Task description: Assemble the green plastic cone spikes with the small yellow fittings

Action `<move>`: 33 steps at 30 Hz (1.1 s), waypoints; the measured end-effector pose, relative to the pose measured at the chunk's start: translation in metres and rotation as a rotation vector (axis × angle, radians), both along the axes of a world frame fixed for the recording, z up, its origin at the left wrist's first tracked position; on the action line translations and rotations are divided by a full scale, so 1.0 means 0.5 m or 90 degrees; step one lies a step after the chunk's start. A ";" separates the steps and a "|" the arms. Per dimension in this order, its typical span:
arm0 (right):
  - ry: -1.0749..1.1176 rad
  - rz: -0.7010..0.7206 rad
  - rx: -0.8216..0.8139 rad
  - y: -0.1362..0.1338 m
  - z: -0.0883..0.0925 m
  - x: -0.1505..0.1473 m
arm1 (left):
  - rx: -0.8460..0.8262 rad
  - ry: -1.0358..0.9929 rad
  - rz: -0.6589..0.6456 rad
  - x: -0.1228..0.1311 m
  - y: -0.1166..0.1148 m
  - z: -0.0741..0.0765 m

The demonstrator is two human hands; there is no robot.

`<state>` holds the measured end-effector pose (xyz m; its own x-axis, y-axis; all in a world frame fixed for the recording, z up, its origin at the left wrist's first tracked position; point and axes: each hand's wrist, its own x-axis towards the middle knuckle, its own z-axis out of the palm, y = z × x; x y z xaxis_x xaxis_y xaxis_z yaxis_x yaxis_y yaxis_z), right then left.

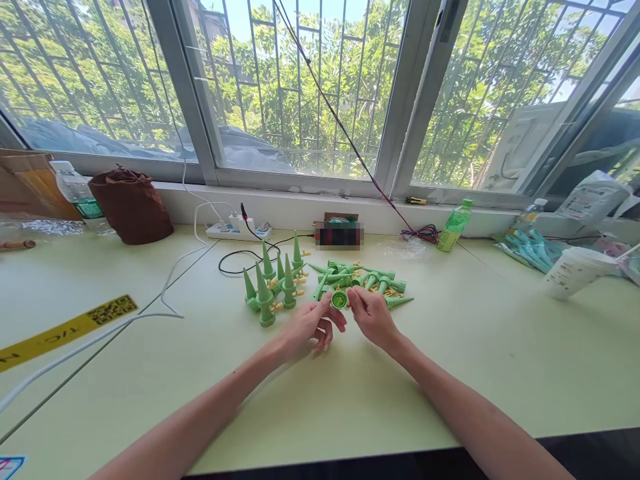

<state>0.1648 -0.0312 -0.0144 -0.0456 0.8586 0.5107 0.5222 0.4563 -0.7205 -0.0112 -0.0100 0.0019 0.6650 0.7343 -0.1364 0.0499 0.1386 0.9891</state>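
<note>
Both of my hands meet over the pale green table (150, 373), pinching one green plastic cone spike (339, 299) whose round open end faces me. My left hand (310, 327) grips it from the left with thumb and forefinger, the other fingers curled. My right hand (371, 315) grips it from the right. Just behind lies a loose pile of green spikes (370, 279). To the left, several finished spikes stand upright (273, 283) with small yellow valves on their sides.
A white power strip (239, 230) with black and white cables lies near the window sill. A brown pouch (131, 203), a water bottle (77, 193), a green bottle (454, 227), a paper cup (575, 270) and teal parts (533, 250) ring the table. Yellow tape (65, 330) lies at left.
</note>
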 end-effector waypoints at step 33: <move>-0.014 -0.014 0.005 0.003 0.005 0.004 | 0.254 0.087 0.028 -0.007 0.002 -0.011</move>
